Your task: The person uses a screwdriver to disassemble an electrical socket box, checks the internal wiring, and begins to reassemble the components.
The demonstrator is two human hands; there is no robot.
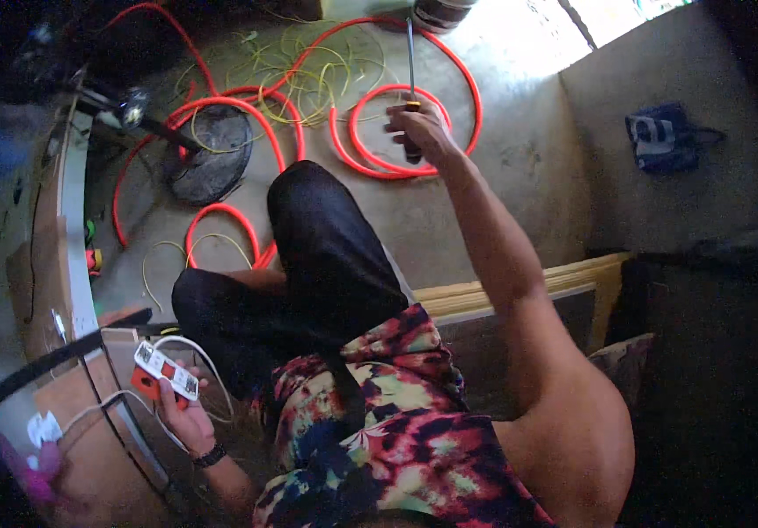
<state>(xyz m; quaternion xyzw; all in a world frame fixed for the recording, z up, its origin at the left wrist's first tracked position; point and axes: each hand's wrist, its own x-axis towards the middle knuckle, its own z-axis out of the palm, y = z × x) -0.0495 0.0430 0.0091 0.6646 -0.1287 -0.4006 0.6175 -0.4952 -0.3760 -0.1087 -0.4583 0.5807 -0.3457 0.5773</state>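
Note:
In my left hand (187,422), low on the left, is a white outlet-and-switch plate (168,370) with an orange electrical box (142,384) against it. My fingers are closed around them. A white cord (212,359) loops beside the plate, and more white cord passes under the hand. My right hand (427,134) is stretched out far ahead, gripping a screwdriver (411,62) by its dark handle with a yellow band. The long metal shaft points away from me, above the coiled red-orange tubing (465,66) on the floor.
Thin yellow wire (330,75) lies tangled among the tubing. A round black base (212,163) stands left of my knees. A white plug (43,429) is at the lower left by wooden boards. A yellowish wooden frame (519,283) and a blue bag (663,138) are to the right.

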